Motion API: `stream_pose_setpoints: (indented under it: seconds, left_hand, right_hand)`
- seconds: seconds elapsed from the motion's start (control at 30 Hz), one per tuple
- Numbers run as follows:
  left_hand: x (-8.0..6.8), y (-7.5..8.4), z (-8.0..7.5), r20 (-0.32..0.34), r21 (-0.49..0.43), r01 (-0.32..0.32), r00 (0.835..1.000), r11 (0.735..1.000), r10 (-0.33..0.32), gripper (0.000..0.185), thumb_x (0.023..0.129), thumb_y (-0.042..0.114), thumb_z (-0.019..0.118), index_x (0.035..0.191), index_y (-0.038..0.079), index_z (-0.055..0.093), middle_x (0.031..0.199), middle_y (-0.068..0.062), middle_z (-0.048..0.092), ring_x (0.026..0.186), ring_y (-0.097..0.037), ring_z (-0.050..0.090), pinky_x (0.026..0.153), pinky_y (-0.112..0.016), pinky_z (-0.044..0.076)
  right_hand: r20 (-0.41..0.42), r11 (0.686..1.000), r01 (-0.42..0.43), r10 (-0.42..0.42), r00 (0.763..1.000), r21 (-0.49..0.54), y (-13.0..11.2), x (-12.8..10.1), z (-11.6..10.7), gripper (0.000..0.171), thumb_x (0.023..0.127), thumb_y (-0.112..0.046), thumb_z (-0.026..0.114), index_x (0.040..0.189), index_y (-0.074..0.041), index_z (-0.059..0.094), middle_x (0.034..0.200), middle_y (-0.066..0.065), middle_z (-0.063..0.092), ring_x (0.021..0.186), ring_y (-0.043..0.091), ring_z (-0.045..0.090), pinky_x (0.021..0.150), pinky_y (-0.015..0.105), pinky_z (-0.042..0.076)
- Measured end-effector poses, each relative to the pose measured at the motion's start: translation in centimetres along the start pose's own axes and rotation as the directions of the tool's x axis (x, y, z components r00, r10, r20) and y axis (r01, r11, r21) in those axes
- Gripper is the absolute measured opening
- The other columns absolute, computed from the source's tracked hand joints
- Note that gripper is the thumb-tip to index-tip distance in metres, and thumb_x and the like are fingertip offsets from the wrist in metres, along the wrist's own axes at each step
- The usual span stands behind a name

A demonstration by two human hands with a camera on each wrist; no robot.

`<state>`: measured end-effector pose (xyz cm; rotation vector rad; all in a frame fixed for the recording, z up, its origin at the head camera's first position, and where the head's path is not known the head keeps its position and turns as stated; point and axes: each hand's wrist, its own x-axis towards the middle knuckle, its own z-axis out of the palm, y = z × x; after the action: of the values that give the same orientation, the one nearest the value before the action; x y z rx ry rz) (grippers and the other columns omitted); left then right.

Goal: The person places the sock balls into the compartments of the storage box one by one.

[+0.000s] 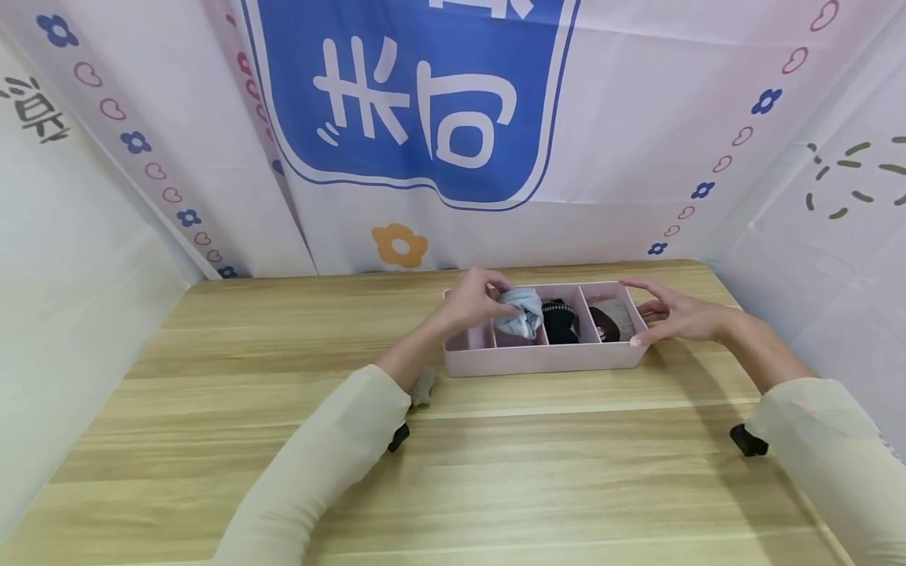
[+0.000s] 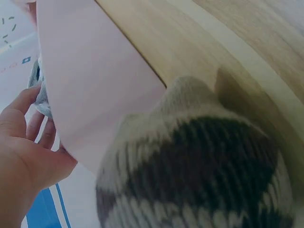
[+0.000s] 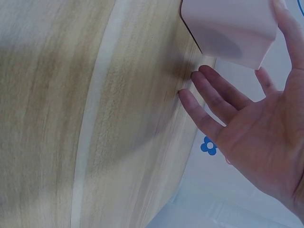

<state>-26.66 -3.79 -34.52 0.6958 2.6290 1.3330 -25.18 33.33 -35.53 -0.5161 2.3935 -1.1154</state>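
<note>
Sleeves of both arms fill the near foreground of the head view; bench (image 1: 495,472) runs wood-grained beyond them. Pink organizer tray (image 1: 545,358) sits far centre, long axis left-right, four compartments. Left hand (image 1: 476,302) is over the tray's left half, fingers curled round a light blue-grey sock bundle (image 1: 522,311), which sits in the second compartment from the left. Dark sock (image 1: 561,321) in the third, brown-grey sock (image 1: 610,319) in the fourth; leftmost looks empty. Right hand (image 1: 672,314) is at the tray's right end, grip apart: fingers straight, thumb along the front corner, holding nothing. Striped knit item (image 2: 199,175) lies on the bench near the left wrist, outside the tray. Left hand is nearer the bundle.
</note>
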Motion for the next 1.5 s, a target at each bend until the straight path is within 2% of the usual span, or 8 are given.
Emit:
stream_pose_setpoints:
  seconds: [0.2,0.37,0.6,0.7,0.83,1.1,1.37,1.5]
  left_hand:
    - [0.3,0.0,0.4,0.03,0.026,0.026,0.999,0.999,-0.027,0.022,0.083,0.001,0.084,0.104,0.0,0.078,0.095,-0.012,0.074,0.084,-0.02,0.063,0.069,-0.023,0.051]
    - [0.4,-0.5,0.8,0.044,0.107,0.028,0.998,0.994,-0.033,0.021,0.085,0.003,0.084,0.105,0.0,0.078,0.103,-0.012,0.075,0.095,-0.022,0.066,0.081,-0.027,0.055]
    - [0.2,-0.7,1.5,0.062,0.315,0.024,0.997,0.949,-0.046,0.023,0.088,0.015,0.084,0.108,0.005,0.08,0.106,-0.007,0.075,0.097,-0.02,0.063,0.087,-0.034,0.053]
    - [0.1,-0.6,1.5,0.062,0.361,0.027,0.997,0.932,-0.053,0.026,0.088,0.019,0.084,0.111,0.008,0.08,0.108,-0.005,0.075,0.097,-0.019,0.062,0.087,-0.034,0.052]
    - [0.0,-0.5,1.5,0.063,0.349,0.037,0.996,0.937,-0.063,0.029,0.088,0.02,0.085,0.113,0.007,0.079,0.108,-0.005,0.075,0.097,-0.019,0.062,0.087,-0.033,0.053]
    - [-0.5,-0.6,0.6,0.09,0.251,0.04,0.994,0.967,-0.064,0.033,0.088,0.015,0.084,0.118,0.003,0.077,0.108,-0.009,0.075,0.096,-0.019,0.066,0.085,-0.031,0.056]
    - [-1.8,-0.3,-2.1,0.046,0.136,-0.051,0.998,0.989,0.045,0.027,0.089,0.007,0.08,0.114,-0.003,0.076,0.103,-0.014,0.077,0.08,-0.02,0.069,0.066,-0.025,0.055]
    - [-2.8,0.1,-3.5,-0.001,0.136,-0.101,0.995,0.986,0.102,0.025,0.09,0.007,0.078,0.112,-0.005,0.076,0.106,-0.015,0.076,0.078,-0.021,0.067,0.066,-0.025,0.054]
  right_hand:
    - [0.004,1.0,0.003,-0.003,1.0,0.003,-0.1,0.0,0.0,0.104,0.089,-0.013,0.079,0.165,-0.013,0.009,0.153,0.043,0.035,0.142,0.058,0.035,0.111,0.065,0.037]
    - [0.003,1.0,0.0,0.0,1.0,-0.003,-0.2,0.0,0.1,0.104,0.089,-0.013,0.079,0.165,-0.013,0.009,0.153,0.043,0.034,0.142,0.058,0.035,0.111,0.065,0.038]
    - [0.007,1.0,0.003,-0.003,1.0,-0.006,-0.4,0.1,0.2,0.104,0.088,-0.013,0.08,0.165,-0.012,0.009,0.153,0.043,0.033,0.142,0.058,0.034,0.111,0.065,0.038]
    - [0.005,1.0,0.007,-0.007,1.0,-0.011,-0.4,0.1,0.2,0.104,0.089,-0.013,0.079,0.165,-0.012,0.009,0.153,0.043,0.034,0.142,0.058,0.035,0.111,0.065,0.038]
    - [0.003,1.0,0.01,-0.01,1.0,-0.018,-0.3,0.1,0.1,0.103,0.089,-0.013,0.079,0.165,-0.012,0.01,0.152,0.044,0.034,0.142,0.059,0.035,0.111,0.066,0.038]
    - [0.008,1.0,0.011,-0.011,1.0,-0.016,-0.1,0.0,0.2,0.103,0.089,-0.013,0.079,0.165,-0.012,0.009,0.151,0.046,0.034,0.141,0.06,0.035,0.11,0.067,0.038]
    - [0.006,1.0,0.014,-0.014,1.0,-0.023,0.0,0.0,0.2,0.103,0.089,-0.014,0.079,0.165,-0.011,0.009,0.15,0.045,0.035,0.14,0.06,0.037,0.11,0.066,0.039]
    - [0.001,1.0,0.021,-0.021,1.0,-0.015,0.1,0.0,0.1,0.103,0.089,-0.013,0.079,0.164,-0.01,0.009,0.149,0.044,0.039,0.139,0.059,0.04,0.109,0.063,0.041]
